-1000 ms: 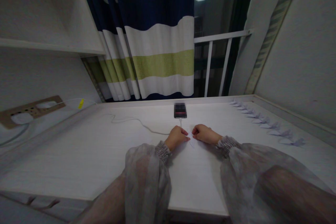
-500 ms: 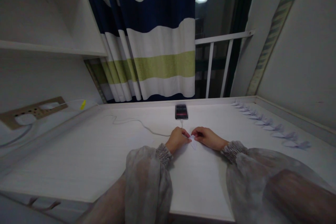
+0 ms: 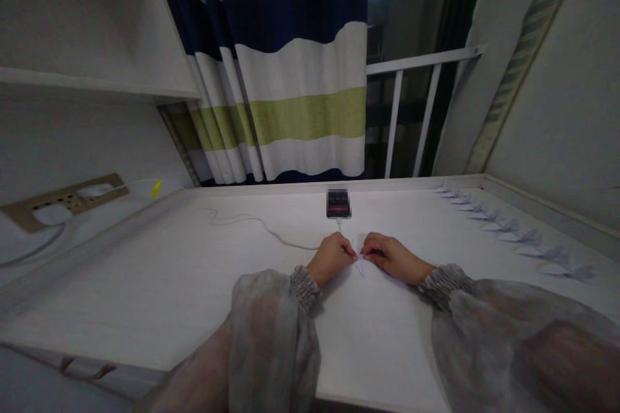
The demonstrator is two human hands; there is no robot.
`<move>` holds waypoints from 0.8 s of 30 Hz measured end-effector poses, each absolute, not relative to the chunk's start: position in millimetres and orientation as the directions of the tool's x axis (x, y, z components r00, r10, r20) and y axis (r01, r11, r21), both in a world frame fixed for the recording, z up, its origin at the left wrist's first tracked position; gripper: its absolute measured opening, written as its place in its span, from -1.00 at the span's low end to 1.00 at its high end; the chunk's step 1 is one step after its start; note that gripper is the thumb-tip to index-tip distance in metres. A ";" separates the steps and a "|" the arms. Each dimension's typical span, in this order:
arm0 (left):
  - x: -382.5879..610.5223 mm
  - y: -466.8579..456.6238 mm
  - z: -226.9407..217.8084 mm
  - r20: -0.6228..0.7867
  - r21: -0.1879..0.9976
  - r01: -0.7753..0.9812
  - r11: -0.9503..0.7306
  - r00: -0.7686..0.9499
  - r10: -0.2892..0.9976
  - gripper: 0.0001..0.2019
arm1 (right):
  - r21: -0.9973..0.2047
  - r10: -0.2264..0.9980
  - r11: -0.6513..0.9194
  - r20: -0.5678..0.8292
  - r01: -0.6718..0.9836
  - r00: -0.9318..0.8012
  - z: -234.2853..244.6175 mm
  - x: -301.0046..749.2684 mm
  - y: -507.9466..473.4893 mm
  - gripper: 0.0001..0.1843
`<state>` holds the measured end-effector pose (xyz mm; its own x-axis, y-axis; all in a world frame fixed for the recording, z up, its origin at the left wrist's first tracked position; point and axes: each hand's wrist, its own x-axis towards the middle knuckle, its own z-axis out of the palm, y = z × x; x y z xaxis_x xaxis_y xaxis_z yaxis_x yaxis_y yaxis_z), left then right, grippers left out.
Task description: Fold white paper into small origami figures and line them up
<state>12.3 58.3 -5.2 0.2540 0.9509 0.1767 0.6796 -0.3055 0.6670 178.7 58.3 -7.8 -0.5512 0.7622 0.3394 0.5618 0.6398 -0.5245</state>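
Both of my hands rest on the white desk [image 3: 169, 284] near its middle, each pinching one small piece of folded white paper [image 3: 360, 261]. My left hand [image 3: 332, 257] grips the paper's left side with curled fingers. My right hand [image 3: 390, 255] holds its right side the same way. The paper lies low against the desk between my fingertips. Just beyond my hands a dark phone [image 3: 338, 203] lies flat, with a white cable [image 3: 252, 226] running from it to the left.
A row of several small folded paper shapes [image 3: 508, 232] lines the desk's right edge by the wall. A power strip [image 3: 62, 200] sits on a ledge at the left. A striped curtain [image 3: 290, 77] and a white railing [image 3: 416, 110] stand behind the desk.
My hands have drawn closer together over the paper and now pinch it from both sides. The view has shifted slightly left.
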 end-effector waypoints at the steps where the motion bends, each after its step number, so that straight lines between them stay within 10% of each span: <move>1: 11.8 57.3 -5.5 0.196 0.660 0.676 -0.327 0.266 0.944 -0.96 | -0.514 0.739 0.665 0.348 0.541 -0.577 -8.1 179.2 58.1 -0.84; 24: 1.0 54.1 -4.3 0.193 0.504 0.674 -0.540 0.522 0.831 -0.80 | -0.079 0.579 0.807 0.301 0.585 -0.758 -4.5 184.3 41.0 -0.68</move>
